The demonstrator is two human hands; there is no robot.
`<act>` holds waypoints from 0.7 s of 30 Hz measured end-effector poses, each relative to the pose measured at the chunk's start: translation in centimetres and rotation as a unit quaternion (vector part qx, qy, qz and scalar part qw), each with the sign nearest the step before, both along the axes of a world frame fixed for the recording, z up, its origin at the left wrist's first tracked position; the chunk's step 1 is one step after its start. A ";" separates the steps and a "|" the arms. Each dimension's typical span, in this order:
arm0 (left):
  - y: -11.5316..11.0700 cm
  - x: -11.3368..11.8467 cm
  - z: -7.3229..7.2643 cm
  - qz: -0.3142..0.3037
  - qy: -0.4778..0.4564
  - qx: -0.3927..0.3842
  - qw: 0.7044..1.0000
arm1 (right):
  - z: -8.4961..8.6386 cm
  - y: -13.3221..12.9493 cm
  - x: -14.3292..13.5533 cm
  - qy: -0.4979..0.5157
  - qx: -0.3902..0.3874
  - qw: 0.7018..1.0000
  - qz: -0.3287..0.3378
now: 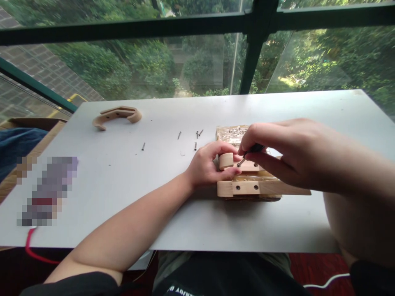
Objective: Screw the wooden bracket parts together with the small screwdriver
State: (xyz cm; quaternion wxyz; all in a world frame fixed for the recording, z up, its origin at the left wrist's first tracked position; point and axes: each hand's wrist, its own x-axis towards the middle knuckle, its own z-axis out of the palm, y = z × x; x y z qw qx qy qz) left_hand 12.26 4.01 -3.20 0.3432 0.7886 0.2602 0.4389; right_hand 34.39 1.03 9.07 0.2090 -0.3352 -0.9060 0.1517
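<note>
My right hand (277,148) is closed round the dark handle of a screwdriver (242,161), whose tip meets a screw in a pale wooden piece (247,165). Around the rounded left end of that piece, my left hand (212,163) grips with thumb and fingers. A second wooden piece (271,188), with two screw holes, lies nearer to me. Both pieces rest on a wrapped block (228,133) covered in clear plastic or tape. My right hand hides part of the block and of the upper piece.
Several loose screws (195,146) lie left of the block. A curved wooden piece (119,112) sits at the back left of the white table (123,185). A pixelated object (51,189) with a red cord is at the left edge, beside a cardboard box (33,123). Windows stand behind.
</note>
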 end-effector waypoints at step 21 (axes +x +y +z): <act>0.0 -0.1 -0.1 0.007 0.013 0.007 1.000 | -1.0 1.4 -0.3 0.067 -0.060 0.996 0.019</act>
